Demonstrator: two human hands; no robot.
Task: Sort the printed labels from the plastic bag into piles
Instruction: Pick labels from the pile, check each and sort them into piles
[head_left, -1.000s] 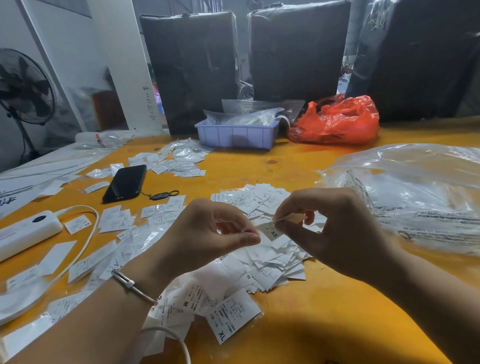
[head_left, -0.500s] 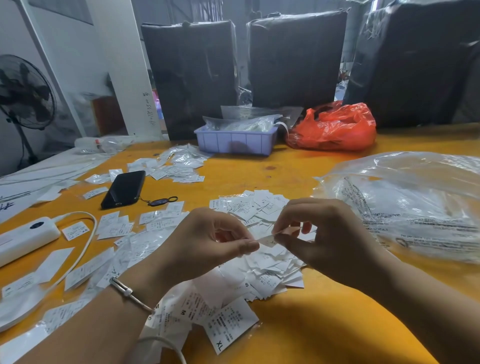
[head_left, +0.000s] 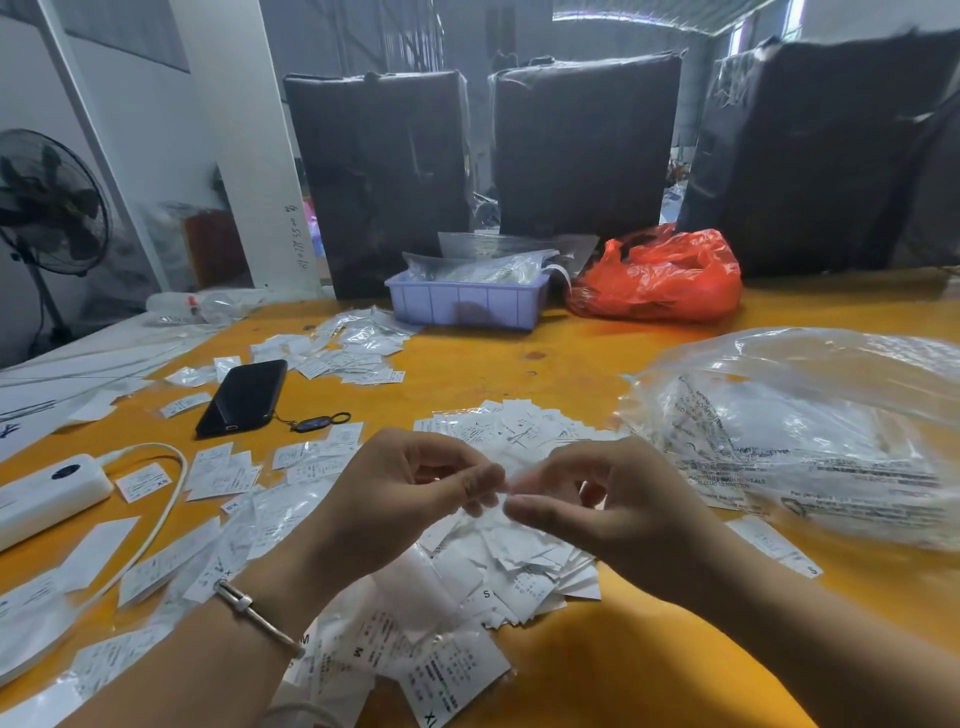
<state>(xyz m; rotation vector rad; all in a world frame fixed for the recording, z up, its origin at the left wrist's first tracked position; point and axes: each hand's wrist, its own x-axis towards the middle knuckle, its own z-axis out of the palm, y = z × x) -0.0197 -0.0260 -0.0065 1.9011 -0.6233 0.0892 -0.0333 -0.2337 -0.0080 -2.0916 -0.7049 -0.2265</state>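
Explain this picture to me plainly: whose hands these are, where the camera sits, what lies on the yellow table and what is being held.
There is no machine here. A person wears a camera on the head, so the one picture looks forward and down at their own hands. The left hand and the right hand meet above a heap of small white printed labels and pinch one small white label between them; it is blurred. On the yellow table lie more label piles, a large clear plastic bag at right, a black phone, a white power bank, a lilac plastic tray and a red plastic bag.
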